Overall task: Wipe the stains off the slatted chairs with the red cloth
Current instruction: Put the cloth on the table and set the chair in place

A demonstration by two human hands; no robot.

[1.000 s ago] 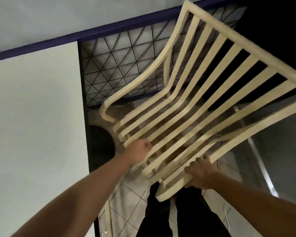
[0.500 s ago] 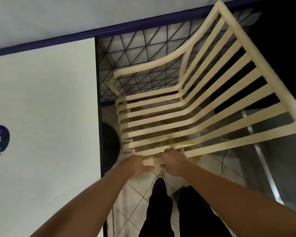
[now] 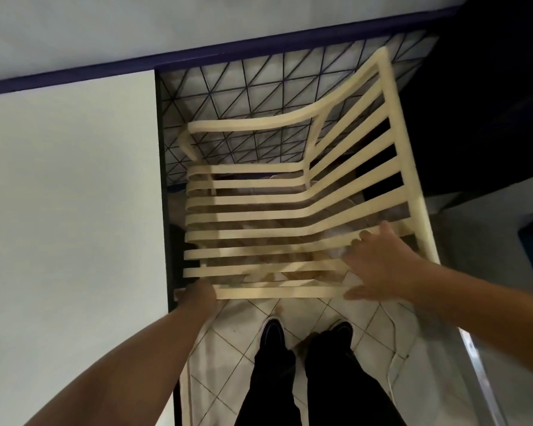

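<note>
Slatted chair (image 3: 259, 206), viewed from above, standing just right of the white desk (image 3: 74, 195) and in front of a wire-mesh panel (image 3: 243, 96), with my shoes on the tiled floor (image 3: 228, 348) just near of it. My left hand (image 3: 199, 295) grasps the near-left end of the nearest rail (image 3: 277, 292), fingers curled round it. My right hand (image 3: 382, 265) lies released and spread across the near-right slats, where seat meets back, thumb along the same rail. The red cloth is not in view, and neither hand shows it. I judge the step in hand to be positioning the chair for wiping, with the wiping itself not begun. To do it well, I should steady the frame through the left grasp, settle the chair squarely on the floor so it cannot rock, and leave the slat faces open to me. The chair looks light and rigid, so a firm one-handed hold should suffice while the other hand fetches the cloth. No stains can be made out here.
</note>
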